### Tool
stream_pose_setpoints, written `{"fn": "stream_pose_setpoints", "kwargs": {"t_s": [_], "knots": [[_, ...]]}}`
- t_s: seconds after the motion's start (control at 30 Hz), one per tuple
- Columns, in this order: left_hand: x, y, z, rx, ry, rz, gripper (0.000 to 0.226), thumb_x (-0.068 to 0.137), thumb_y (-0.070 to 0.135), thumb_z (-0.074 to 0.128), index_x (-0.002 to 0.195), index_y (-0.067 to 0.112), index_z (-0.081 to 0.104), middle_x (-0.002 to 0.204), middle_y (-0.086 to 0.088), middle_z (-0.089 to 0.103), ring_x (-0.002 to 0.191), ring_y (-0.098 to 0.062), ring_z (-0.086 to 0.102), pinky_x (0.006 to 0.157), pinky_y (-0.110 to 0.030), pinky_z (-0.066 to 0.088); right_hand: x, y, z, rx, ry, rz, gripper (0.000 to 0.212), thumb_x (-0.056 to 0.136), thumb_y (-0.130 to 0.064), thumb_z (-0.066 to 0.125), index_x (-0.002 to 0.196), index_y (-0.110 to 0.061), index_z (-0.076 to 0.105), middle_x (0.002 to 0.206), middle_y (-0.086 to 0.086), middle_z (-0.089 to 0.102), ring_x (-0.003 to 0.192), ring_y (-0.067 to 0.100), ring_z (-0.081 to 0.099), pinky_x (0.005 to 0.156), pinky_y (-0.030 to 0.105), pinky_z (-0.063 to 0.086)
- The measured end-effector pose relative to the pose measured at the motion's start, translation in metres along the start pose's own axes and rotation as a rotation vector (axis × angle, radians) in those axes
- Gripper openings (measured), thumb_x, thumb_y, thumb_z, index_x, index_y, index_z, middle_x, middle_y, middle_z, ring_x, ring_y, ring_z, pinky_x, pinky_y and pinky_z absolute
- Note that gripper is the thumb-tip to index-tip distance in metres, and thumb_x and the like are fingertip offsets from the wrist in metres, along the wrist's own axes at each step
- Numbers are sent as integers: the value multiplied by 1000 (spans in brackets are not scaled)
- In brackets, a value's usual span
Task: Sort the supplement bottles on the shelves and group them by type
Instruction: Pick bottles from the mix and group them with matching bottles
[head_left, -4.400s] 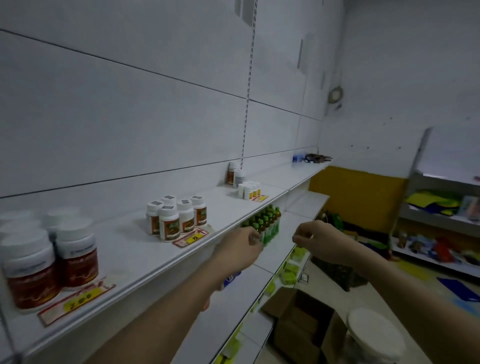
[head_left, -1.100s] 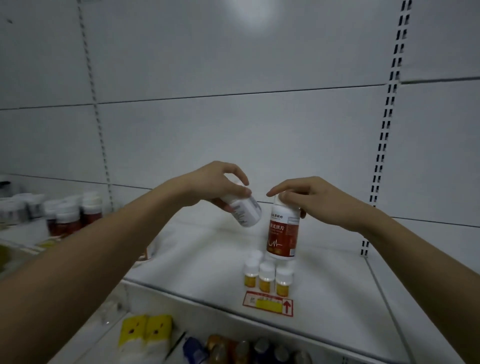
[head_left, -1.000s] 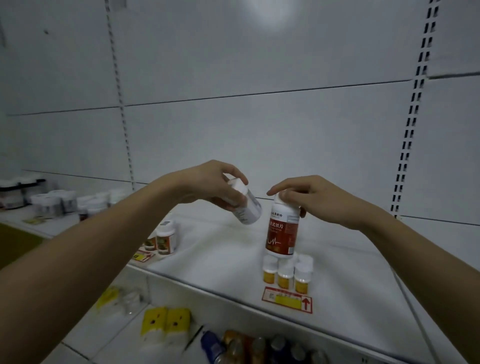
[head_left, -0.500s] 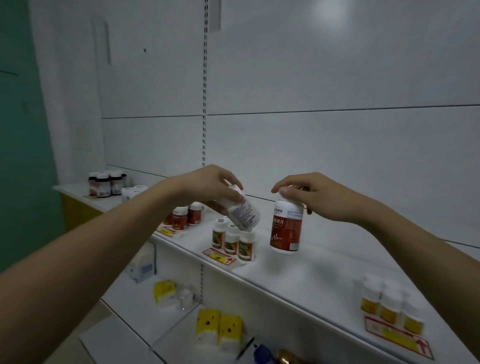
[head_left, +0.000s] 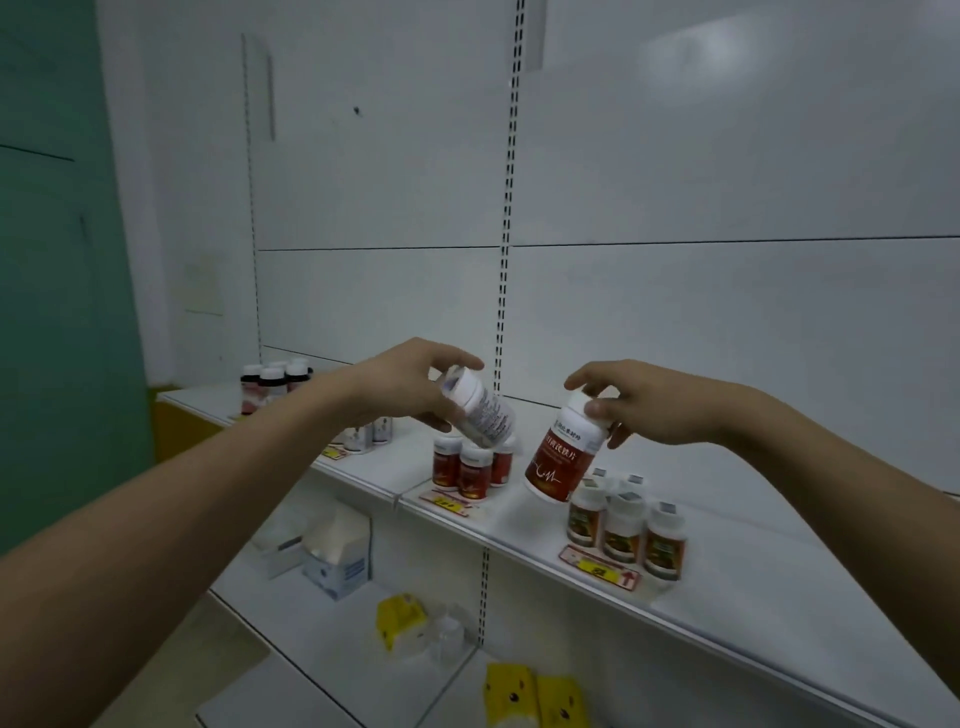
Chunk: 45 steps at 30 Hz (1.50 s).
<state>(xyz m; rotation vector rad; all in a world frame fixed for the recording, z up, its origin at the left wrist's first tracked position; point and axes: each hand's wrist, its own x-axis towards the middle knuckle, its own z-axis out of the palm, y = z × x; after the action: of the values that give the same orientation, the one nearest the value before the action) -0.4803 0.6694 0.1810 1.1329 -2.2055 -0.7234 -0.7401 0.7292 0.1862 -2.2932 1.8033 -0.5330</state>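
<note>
Two bottles are held above the shelf (head_left: 727, 566): the left hand (head_left: 410, 384) grips a tilted white bottle (head_left: 480, 410), the right hand (head_left: 639, 402) pinches the cap of a red-labelled bottle (head_left: 563, 454). Bottle clusters (head_left: 470, 467) stand near the front edge; bare shelf lies behind.

White slotted wall panels (head_left: 727, 171), green wall (head_left: 47, 260)

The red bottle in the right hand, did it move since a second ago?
Yes. The red bottle has gone left along the shelf: before above yellow bottles, now beside the small red bottles, in the right hand.
</note>
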Motion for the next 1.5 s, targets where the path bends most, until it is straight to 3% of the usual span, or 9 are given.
{"fn": "stream_pose_setpoints", "kwargs": {"t_s": [0.2, 0.43, 0.6, 0.73, 0.9, 1.07, 1.2, 1.33, 1.5], "knots": [[35, -33, -20, -12, 84, -25, 46, 87, 19, 71, 127, 19, 47, 120, -9, 56, 90, -21, 65, 62, -22, 57, 45, -13, 8, -55, -29, 30, 33, 101, -15, 47, 133, -23, 49, 130, -1, 48, 93, 20, 68, 89, 39, 55], [106, -71, -21, -15, 182, 23, 47, 87, 30, 69, 130, 21, 54, 118, -6, 58, 95, -20, 62, 69, -31, 57, 107, 11, 0, -130, 53, 62, 27, 101, -24, 45, 128, -24, 53, 116, 0, 60, 85, 19, 68, 83, 33, 52], [165, -96, -21, -41, 269, 63, 45, 88, 39, 67, 129, 23, 58, 116, -4, 61, 94, -16, 63, 69, -31, 58, 167, 41, -2, -188, 94, 66, 33, 98, -31, 51, 130, -24, 55, 123, 2, 58, 85, 19, 64, 74, 29, 51], [214, -105, -31, -25, 234, 77, 48, 87, 38, 69, 130, 21, 56, 109, -1, 61, 95, -16, 64, 67, -30, 60, 213, 72, 8, -211, 111, 68, 36, 94, -34, 58, 128, -24, 58, 129, 2, 56, 76, 5, 53, 75, 27, 44], [261, -123, -25, -82, 223, 90, 45, 83, 39, 73, 122, 19, 61, 108, 2, 62, 93, -15, 66, 70, -36, 62, 257, 97, 20, -152, 39, 124, 38, 90, -32, 65, 126, -21, 58, 123, 2, 58, 89, 21, 67, 78, 36, 60], [287, -146, -14, -177, 168, 75, 48, 78, 35, 78, 120, 21, 59, 103, 7, 60, 91, -12, 65, 68, -34, 62, 291, 102, 36, -117, -84, 164, 42, 89, -26, 68, 129, -16, 56, 123, 3, 56, 82, 19, 67, 73, 29, 59], [308, -161, -14, -203, 113, 95, 37, 75, 35, 80, 105, 18, 69, 103, -1, 68, 90, -14, 68, 64, -31, 61, 308, 102, 51, -91, -191, 204, 35, 88, -21, 69, 122, -13, 60, 120, 6, 58, 92, 27, 69, 78, 34, 60], [325, -173, -18, -256, 57, 97, 37, 72, 39, 82, 100, 17, 70, 97, -2, 71, 82, -11, 69, 59, -27, 59, 317, 100, 68, 20, -295, 266, 30, 88, -14, 69, 117, -10, 62, 119, 10, 59, 90, 23, 67, 79, 33, 61], [334, -185, -23, -278, -2, 130, 43, 69, 45, 83, 97, 16, 68, 97, -4, 72, 76, -10, 69, 57, -26, 57, 315, 98, 79, 119, -355, 375, 23, 95, -11, 57, 117, -10, 64, 116, 16, 66, 87, 22, 67, 81, 33, 60]]}}
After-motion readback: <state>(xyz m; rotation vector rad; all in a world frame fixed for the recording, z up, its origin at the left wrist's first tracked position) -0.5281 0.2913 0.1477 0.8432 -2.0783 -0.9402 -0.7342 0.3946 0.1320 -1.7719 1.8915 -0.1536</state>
